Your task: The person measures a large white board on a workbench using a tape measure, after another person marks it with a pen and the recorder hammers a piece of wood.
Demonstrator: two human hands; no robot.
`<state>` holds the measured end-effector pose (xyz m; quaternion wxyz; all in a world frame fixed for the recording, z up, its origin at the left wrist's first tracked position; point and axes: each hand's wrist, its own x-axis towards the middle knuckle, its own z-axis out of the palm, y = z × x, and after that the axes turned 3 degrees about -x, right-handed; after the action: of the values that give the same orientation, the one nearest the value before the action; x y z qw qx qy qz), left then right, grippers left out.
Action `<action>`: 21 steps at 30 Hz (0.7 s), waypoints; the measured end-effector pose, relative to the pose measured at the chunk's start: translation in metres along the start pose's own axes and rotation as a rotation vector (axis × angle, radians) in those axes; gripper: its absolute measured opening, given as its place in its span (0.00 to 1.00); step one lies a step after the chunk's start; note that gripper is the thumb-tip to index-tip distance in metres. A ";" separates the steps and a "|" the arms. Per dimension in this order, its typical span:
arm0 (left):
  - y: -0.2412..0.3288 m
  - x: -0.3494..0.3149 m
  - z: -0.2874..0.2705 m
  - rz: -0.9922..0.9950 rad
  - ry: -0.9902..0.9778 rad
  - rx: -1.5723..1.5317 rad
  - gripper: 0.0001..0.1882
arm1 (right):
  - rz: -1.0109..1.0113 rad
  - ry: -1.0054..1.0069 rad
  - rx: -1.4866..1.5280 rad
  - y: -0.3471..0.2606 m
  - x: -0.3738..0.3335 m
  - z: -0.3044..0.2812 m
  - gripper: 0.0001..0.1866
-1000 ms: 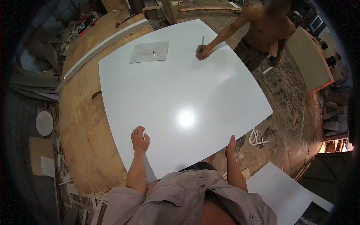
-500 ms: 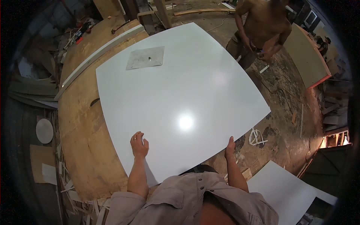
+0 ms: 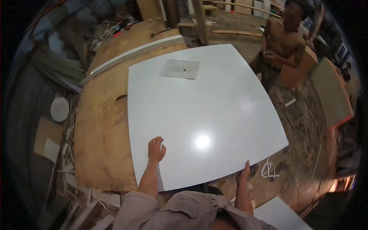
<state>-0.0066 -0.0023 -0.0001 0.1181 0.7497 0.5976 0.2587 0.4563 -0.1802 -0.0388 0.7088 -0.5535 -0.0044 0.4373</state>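
A large glossy white panel lies across a wooden worktable and overhangs it on the right. My left hand is over the panel's near left part, its fingers curved and thumb apart, holding nothing. Whether that palm touches the surface I cannot tell. At the near right edge, my right hand grips the panel, thumb up along the edge and the other fingers mostly hidden. On the panel's far part rests a grey rectangular sheet with a small dark object on it.
A long pale strip crosses the worktable beyond the panel. Another person is past the far right edge, hands together. Wood offcuts litter the lower left; a second white sheet lies low at the right.
The whole view has shifted, so the panel and table appear farther right and lower. Both my hands keep about the same places on the panel. The other person's hands are now higher against the body.
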 end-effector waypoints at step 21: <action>-0.041 -0.108 -0.037 -0.824 0.358 0.294 0.29 | -0.017 -0.061 -0.076 -0.015 0.023 -0.048 0.30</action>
<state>-0.0767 -0.0997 -0.0160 -0.0013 0.4026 0.8864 0.2283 0.5031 -0.2029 -0.0570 0.6904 -0.5664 -0.0475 0.4475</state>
